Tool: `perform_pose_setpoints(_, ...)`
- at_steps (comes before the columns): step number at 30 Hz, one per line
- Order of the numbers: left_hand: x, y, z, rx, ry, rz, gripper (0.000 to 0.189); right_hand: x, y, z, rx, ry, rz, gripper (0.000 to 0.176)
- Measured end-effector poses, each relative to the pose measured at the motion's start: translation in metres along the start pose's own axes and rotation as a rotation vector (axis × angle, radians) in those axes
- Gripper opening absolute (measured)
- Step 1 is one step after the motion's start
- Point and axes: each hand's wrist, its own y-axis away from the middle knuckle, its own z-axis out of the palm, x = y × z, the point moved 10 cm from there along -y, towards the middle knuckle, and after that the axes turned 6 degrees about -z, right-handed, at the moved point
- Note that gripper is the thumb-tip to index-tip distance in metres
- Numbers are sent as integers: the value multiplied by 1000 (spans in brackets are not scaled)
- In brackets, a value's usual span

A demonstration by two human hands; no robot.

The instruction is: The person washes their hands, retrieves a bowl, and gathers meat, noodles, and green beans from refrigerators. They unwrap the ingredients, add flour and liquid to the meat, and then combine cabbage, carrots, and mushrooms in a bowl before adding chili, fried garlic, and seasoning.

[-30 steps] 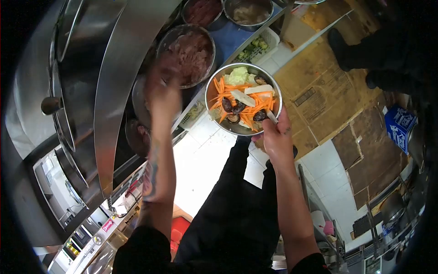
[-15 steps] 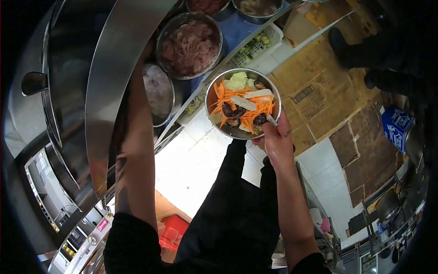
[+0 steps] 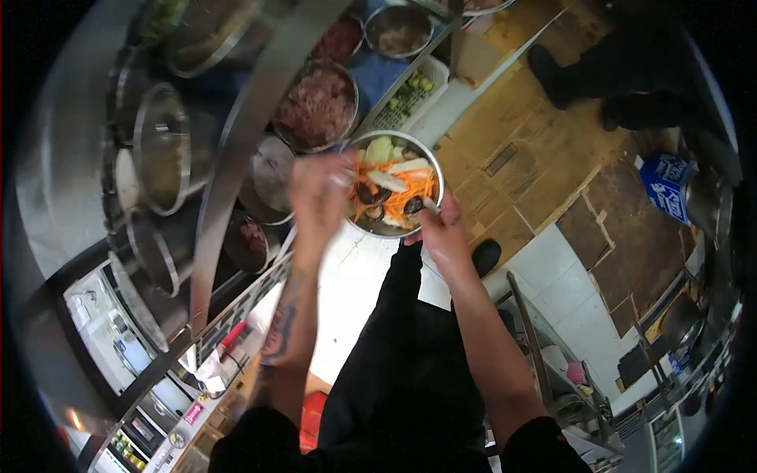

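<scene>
My right hand [image 3: 441, 235] grips the lower right rim of a round metal bowl [image 3: 439, 175], with the thumb on top. Inside lie shredded carrot [image 3: 423, 184], dark mushroom pieces [image 3: 414, 205], pale flat slices [image 3: 387, 181] and a light green cabbage piece [image 3: 379, 150]. My left hand [image 3: 317, 193] is at the bowl's left edge, fingers toward the food. Motion smears those fingers, so I cannot make out whether they hold anything.
Left of the bowl are containers of pinkish meat [image 3: 317, 102] and whitish food [image 3: 272, 173], below a metal shelf edge [image 3: 229, 169]. A white basket [image 3: 410, 102] holds green vegetables. Cardboard [image 3: 505, 169] covers the floor, where another person's shoe [image 3: 550, 75] stands.
My left hand has come out from behind the metal shelf edge to the bowl's left side. The bowl, still in my right hand, appears slightly farther left as the view shifts.
</scene>
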Motion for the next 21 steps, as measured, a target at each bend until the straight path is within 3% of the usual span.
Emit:
perform_pose_setpoints(2,52,15,17,-24,-135,149,25,-16,11,-5,-4,21,-35,60)
perform_pose_setpoints(4,85,35,-3,106,-75,90,32,-32,41,-9,-8,61,-3,60)
perform_pose_setpoints(6,96,59,-22,193,48,40,39,-49,75,-21,38,43,-26,59)
perform_pose_setpoints(8,110,78,-34,255,375,-17,41,-64,115,-39,67,64,14,54)
perform_pose_setpoints(11,160,121,-4,140,605,-56,39,-86,228,-125,255,164,-44,50)
perform_pose_setpoints(14,227,162,50,-195,520,95,47,-88,381,-193,593,151,-138,41)
perform_pose_setpoints(15,196,152,57,-266,454,160,48,-72,391,-176,653,85,-232,40)
perform_pose_setpoints(16,208,152,52,-336,234,350,48,-67,425,-164,729,42,-320,38)
perform_pose_setpoints(17,196,160,71,-453,265,367,46,-61,469,-156,772,8,-277,46)
perform_pose_setpoints(18,179,156,91,-531,254,391,46,-67,509,-146,890,11,-258,42)
perform_pose_setpoints(19,160,154,115,-617,309,287,46,-53,546,-142,987,-50,-284,41)
perform_pose_setpoints(21,137,151,151,-663,173,327,45,-11,612,-129,1152,-136,-312,39)
